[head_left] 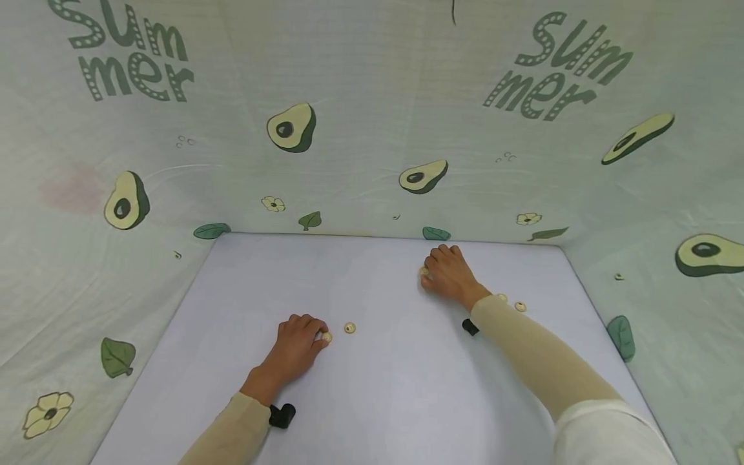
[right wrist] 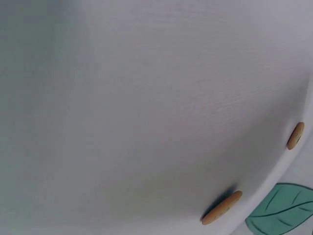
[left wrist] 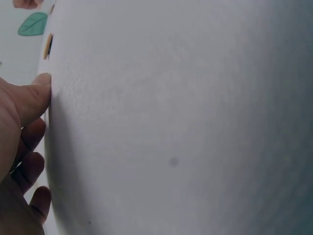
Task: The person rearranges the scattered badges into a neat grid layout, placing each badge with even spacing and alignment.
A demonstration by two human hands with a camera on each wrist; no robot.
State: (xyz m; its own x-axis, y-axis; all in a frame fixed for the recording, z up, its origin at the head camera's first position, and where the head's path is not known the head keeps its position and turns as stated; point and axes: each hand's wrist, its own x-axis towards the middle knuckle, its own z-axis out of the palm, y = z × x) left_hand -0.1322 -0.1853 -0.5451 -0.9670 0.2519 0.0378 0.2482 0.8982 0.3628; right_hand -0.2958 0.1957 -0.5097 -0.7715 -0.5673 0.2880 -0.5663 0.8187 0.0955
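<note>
My left hand (head_left: pixel 298 349) is low over the white tabletop, left of the middle, pinching a small round wooden button (head_left: pixel 327 337) between thumb and fingers. Just to its right lies another wooden button (head_left: pixel 350 328). Farther back, my right hand (head_left: pixel 449 274) has its fingers curled about a wooden button (head_left: pixel 424 271), partly hidden by them. In the left wrist view the left hand's thumb (left wrist: pixel 36 95) touches the table surface, and what it pinches is out of sight; a button (left wrist: pixel 48 46) lies beyond it. The right wrist view does not show the right hand.
Two more wooden buttons, one (head_left: pixel 502 297) half behind the right sleeve and one (head_left: pixel 520 307) beside it, lie on the white tabletop (head_left: pixel 383 387). A cloth (head_left: pixel 360 129) printed with avocados and leaves rises behind and at the sides. Black wrist mounts (head_left: pixel 282 416) hang by both wrists.
</note>
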